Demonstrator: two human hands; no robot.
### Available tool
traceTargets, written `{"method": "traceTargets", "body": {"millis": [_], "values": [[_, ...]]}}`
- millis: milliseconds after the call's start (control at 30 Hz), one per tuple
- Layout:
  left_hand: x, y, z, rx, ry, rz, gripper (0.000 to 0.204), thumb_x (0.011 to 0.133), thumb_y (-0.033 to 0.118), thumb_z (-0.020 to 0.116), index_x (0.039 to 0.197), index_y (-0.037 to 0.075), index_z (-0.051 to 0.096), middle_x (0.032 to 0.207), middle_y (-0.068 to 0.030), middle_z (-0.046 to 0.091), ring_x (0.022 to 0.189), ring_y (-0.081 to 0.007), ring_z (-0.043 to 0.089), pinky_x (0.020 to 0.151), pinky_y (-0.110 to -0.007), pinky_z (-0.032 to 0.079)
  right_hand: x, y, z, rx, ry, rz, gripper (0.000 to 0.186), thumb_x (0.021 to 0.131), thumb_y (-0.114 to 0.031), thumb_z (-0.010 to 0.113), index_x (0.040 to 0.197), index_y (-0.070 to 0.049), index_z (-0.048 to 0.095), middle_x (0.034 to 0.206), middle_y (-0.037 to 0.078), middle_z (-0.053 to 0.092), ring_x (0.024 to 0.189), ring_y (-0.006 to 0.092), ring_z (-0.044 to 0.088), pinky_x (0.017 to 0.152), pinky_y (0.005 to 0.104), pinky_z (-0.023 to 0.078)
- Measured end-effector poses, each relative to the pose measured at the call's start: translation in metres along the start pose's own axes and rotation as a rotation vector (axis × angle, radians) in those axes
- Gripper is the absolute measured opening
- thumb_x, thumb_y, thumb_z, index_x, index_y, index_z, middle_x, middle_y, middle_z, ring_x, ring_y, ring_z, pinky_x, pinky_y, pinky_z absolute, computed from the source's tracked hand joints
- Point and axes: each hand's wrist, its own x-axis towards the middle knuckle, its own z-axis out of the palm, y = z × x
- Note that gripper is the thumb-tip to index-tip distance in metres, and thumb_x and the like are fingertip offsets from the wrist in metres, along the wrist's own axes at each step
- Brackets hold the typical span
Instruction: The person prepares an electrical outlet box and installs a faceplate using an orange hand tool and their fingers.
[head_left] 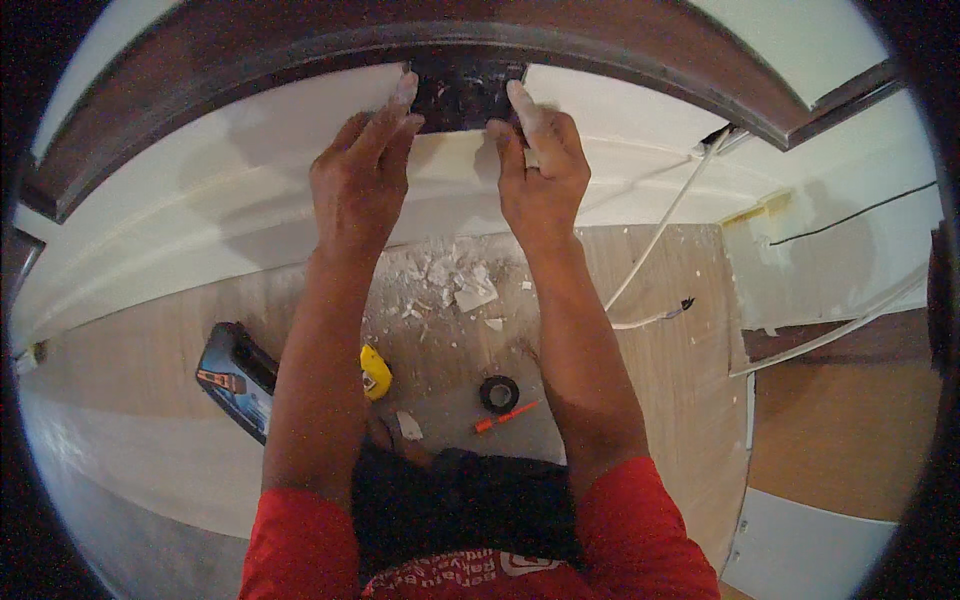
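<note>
A black, glossy, rectangular piece sits against the white wall, just under the dark wood trim. I cannot tell whether it is a box or a flat plate. My left hand grips its left edge, with the fingertips whitened by dust. On the opposite edge, my right hand grips it between thumb and fingers, and its index finger is also dusty. Both forearms reach up from red sleeves. What lies behind the black piece is hidden.
White broken chips litter the wood-look floor. Closer lie a black tape roll, an orange screwdriver, a yellow tape measure and a dark tool case. At right, a white cable hangs from a wall hole.
</note>
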Motion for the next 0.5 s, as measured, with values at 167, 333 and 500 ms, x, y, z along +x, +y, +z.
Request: {"method": "traceTargets", "body": {"millis": [167,333,500], "values": [[0.012,0.005,-0.023,0.022,-0.204,-0.02,0.047,0.087,0.019,0.074,0.133,0.027,0.064,0.088,-0.0106,0.072,0.072,-0.0275,0.07,0.062,-0.038,0.056,0.003,-0.003,-0.003,-0.017,-0.028,0.03,0.054,0.078,0.004,0.077,0.128,-0.013,0.066,0.09,0.011,0.061,0.077,0.0211,0.063,0.067,0.0325,0.053],[0.007,-0.004,-0.015,0.061,-0.166,0.053,0.05,0.089,0.02,0.072,0.136,0.03,0.061,0.088,-0.0098,0.072,0.072,-0.029,0.069,0.062,-0.039,0.056,0.0,0.003,-0.002,-0.115,0.013,-0.042,0.055,0.077,0.002,0.08,0.128,-0.011,0.067,0.092,0.011,0.064,0.079,0.0185,0.065,0.069,0.0284,0.054],[-0.002,0.006,-0.013,0.161,-0.136,-0.005,0.05,0.089,0.021,0.071,0.136,0.032,0.06,0.085,-0.0085,0.071,0.068,-0.0282,0.068,0.06,-0.04,0.055,-0.003,-0.003,0.002,-0.108,0.024,-0.022,0.055,0.076,-0.001,0.08,0.127,-0.014,0.067,0.089,0.011,0.062,0.077,0.0238,0.062,0.067,0.0328,0.052]]}}
